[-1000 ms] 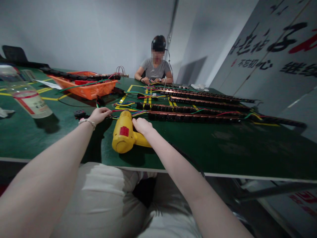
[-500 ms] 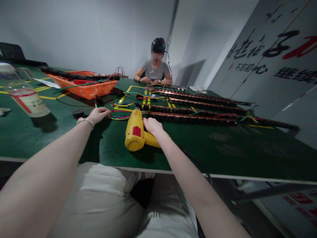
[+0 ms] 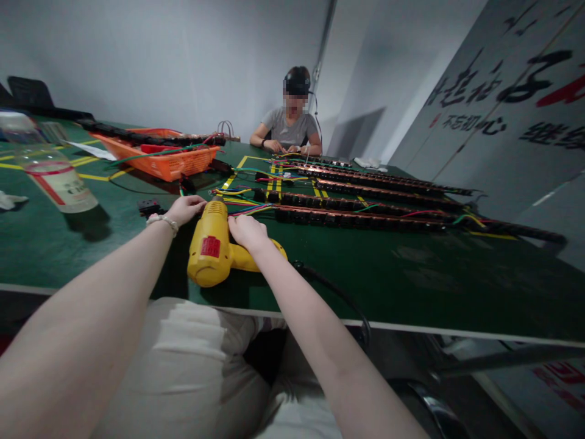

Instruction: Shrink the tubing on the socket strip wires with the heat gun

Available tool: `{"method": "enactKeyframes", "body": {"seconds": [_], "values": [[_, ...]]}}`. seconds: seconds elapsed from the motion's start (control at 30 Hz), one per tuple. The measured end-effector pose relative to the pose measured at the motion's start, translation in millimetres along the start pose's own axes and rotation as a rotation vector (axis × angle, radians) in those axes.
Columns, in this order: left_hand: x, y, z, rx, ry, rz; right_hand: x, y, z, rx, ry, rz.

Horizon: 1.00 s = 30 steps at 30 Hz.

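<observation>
My right hand [image 3: 249, 233] is wrapped round the handle of a yellow heat gun [image 3: 211, 247], which has a red label on its body. The gun's nozzle points away from me, towards the coloured wires [image 3: 256, 210]. Left of the nozzle, my left hand [image 3: 186, 210] has its fingers pinched together on the ends of those wires; the gun partly hides them. The wires run out of the nearest long black strip with copper bars [image 3: 356, 218]. A black connector [image 3: 150, 208] lies beside my left wrist.
More black strips [image 3: 388, 189] lie across the green table [image 3: 365, 274]. An orange basket [image 3: 169, 164] with strips across it stands at the back left, and a clear bottle [image 3: 61, 183] at the far left. A person [image 3: 292, 128] sits opposite. A black cord [image 3: 333, 286] trails off the front edge.
My right hand has moved the heat gun to the left, bringing its nozzle close to my left hand and over the wire ends. My left hand has stayed nearly in place.
</observation>
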<state>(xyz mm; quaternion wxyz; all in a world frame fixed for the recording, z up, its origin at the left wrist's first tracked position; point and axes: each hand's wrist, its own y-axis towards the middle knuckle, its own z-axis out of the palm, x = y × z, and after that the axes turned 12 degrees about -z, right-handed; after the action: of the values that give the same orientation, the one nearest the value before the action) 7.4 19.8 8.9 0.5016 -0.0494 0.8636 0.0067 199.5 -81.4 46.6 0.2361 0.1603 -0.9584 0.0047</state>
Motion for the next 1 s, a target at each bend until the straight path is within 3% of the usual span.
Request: {"method": "enactKeyframes", "body": {"seconds": [0.17, 0.4, 1.0], "values": [[-0.4, 0.7, -3.6, -0.003, 0.019, 0.001, 8.3, 7.6, 4.1, 0.016, 0.028, -0.011], [0.9, -0.6, -0.6, -0.029, 0.014, 0.001, 0.3, 6.8, 3.4, 0.032, 0.02, 0.0], [17.4, 17.9, 2.7, 0.0, -0.019, 0.043, -66.7, -16.0, -31.1, -0.003, 0.0, 0.207]]}}
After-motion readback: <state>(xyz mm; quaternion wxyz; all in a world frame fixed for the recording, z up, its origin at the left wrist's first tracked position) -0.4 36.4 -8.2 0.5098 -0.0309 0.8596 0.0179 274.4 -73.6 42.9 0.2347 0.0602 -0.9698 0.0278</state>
